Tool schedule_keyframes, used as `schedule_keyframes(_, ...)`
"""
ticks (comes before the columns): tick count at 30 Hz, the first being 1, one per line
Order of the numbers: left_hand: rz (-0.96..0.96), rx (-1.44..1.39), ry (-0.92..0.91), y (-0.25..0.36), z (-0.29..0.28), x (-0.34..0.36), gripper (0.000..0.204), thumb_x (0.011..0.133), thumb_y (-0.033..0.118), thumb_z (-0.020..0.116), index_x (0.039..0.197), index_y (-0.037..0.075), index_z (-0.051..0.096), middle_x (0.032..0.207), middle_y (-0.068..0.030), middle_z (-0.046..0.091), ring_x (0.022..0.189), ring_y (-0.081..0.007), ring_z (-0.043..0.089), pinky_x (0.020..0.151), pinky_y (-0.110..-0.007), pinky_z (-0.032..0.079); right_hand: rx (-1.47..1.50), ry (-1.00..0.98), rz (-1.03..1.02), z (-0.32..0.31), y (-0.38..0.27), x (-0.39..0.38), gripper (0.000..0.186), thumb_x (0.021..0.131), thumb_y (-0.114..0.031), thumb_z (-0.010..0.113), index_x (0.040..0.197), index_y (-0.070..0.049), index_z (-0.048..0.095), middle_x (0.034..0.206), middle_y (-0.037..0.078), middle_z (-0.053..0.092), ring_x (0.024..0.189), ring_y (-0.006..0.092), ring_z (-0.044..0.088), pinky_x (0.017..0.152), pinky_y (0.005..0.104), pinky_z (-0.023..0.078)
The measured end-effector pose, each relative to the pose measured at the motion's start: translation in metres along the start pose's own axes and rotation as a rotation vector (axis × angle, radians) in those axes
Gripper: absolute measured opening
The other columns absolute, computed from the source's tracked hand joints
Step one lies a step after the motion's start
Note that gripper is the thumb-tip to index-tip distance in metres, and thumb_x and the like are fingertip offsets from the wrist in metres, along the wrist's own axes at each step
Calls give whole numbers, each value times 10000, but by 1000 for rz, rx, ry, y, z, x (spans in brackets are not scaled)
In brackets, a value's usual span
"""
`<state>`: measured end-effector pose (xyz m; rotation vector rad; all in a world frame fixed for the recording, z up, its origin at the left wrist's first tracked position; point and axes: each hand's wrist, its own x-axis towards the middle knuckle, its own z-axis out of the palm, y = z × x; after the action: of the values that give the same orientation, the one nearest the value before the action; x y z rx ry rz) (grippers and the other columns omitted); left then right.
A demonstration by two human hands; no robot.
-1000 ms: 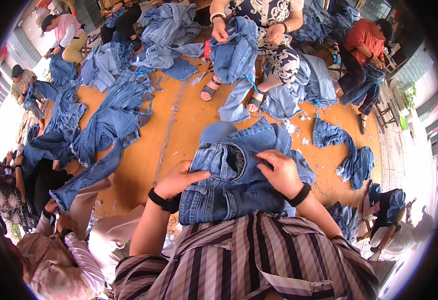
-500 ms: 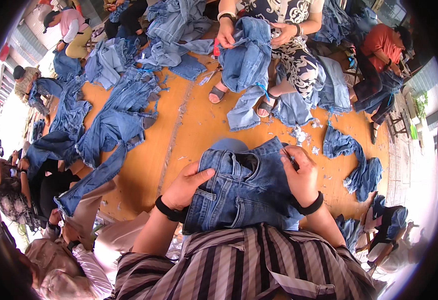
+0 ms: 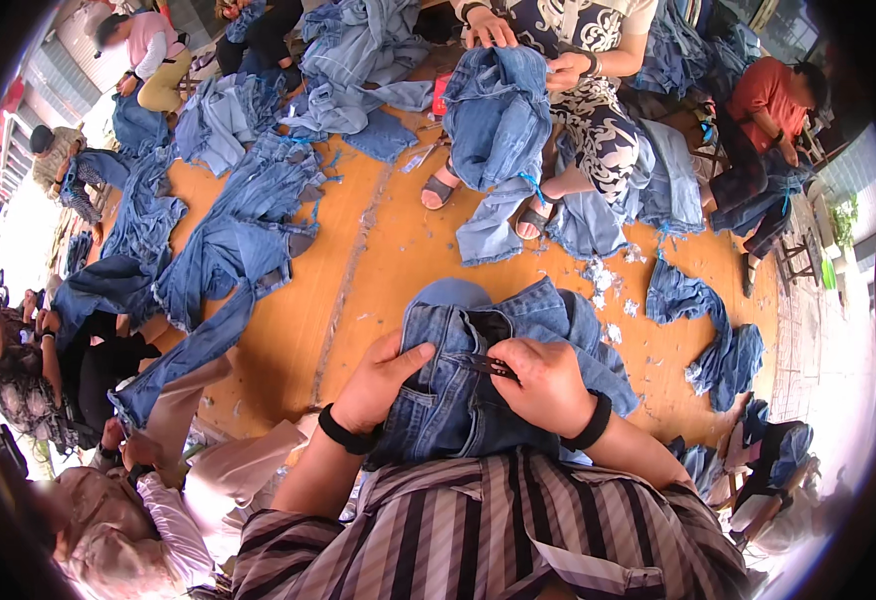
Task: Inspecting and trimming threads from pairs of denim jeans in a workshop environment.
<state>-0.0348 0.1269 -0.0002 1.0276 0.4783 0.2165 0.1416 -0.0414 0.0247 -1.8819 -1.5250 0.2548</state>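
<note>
Jeans [image 3: 440, 398] in thumb-pinch of left hand [image 3: 382, 386], fingers hidden beneath, dark snips [image 3: 480, 363] in curled right hand [image 3: 546, 388], partly covered.

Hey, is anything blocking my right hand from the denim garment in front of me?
Nothing visible blocks it. Your right hand is at the denim garment, holding a slim dark tool whose tip is over the cloth. Your left hand holds the garment to the left of that tip.
</note>
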Motion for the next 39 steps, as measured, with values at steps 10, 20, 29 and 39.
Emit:
schedule_keyframes(10, 141, 149, 0, -4, -12, 1, 332, 1027, 88, 582, 1329, -49, 588, 1234, -69, 680, 1105, -148, 636, 991, -318, 499, 538, -92, 359, -21, -9, 13, 97, 938, -95, 707, 915, -15, 657, 686, -9, 599, 555, 50, 532, 497, 245, 410)
schedule_keyframes(20, 657, 942, 230, 47, 47, -19, 418, 797, -34, 773, 1193, 73, 692, 1105, -111, 694, 867, -195, 687, 744, -311, 549, 606, -59, 401, -14, -13, 17, 73, 945, -99, 699, 937, -30, 674, 684, -23, 581, 560, 50, 509, 512, 234, 392)
schedule_keyframes(29, 525, 936, 48, 26, 52, 11, 77, 861, 17, 741, 935, 27, 722, 874, -94, 696, 746, -221, 673, 652, -340, 512, 380, 125, 214, -13, -12, 9, 108, 917, -86, 725, 991, -19, 683, 819, 30, 667, 689, 77, 577, 625, 258, 466)
schedule_keyframes(39, 260, 409, 182, 25, 20, 8, 133, 997, 63, 653, 1077, 15, 748, 860, -42, 707, 729, -80, 631, 680, -230, 532, 410, -74, 181, -34, -10, -2, 362, 934, -104, 718, 1283, -41, 645, 1003, 142, 723, 771, 222, 713, 706, 308, 554)
